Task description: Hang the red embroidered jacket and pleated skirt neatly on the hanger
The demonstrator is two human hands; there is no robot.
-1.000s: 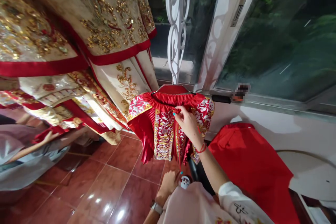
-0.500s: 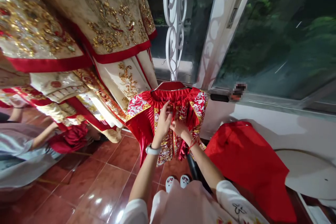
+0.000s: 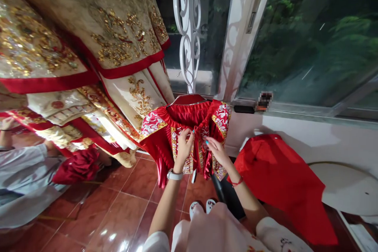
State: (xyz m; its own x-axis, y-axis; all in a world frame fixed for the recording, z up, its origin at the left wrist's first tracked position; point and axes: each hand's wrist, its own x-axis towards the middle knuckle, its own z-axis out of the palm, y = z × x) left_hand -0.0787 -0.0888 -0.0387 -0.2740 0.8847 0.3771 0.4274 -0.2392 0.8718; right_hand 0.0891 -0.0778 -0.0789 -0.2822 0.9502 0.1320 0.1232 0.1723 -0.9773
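Note:
A red pleated skirt [image 3: 161, 145] with gold and silver embroidered panels hangs from a red hanger [image 3: 189, 99] hooked on a white scrolled window grille [image 3: 186, 27]. My left hand [image 3: 183, 146], with a white watch at the wrist, pinches the skirt's front near the waistband. Just to its right, my right hand [image 3: 216, 150], a red string round its wrist, has its fingers closed on the fabric at the same height. Both hands meet at the middle of the skirt.
Cream and gold embroidered robes [image 3: 88, 35] with red trim hang at the left. Another person in pale clothes [image 3: 26, 169] crouches at the lower left with a red garment. A red cloth [image 3: 277, 181] lies over a round white table [image 3: 348, 189]. The floor is glossy red tile [image 3: 112, 212].
My left hand rose from below to the skirt's waist and joined the right hand there. Both hands then slid slightly down the front. The view shifted a little to the right.

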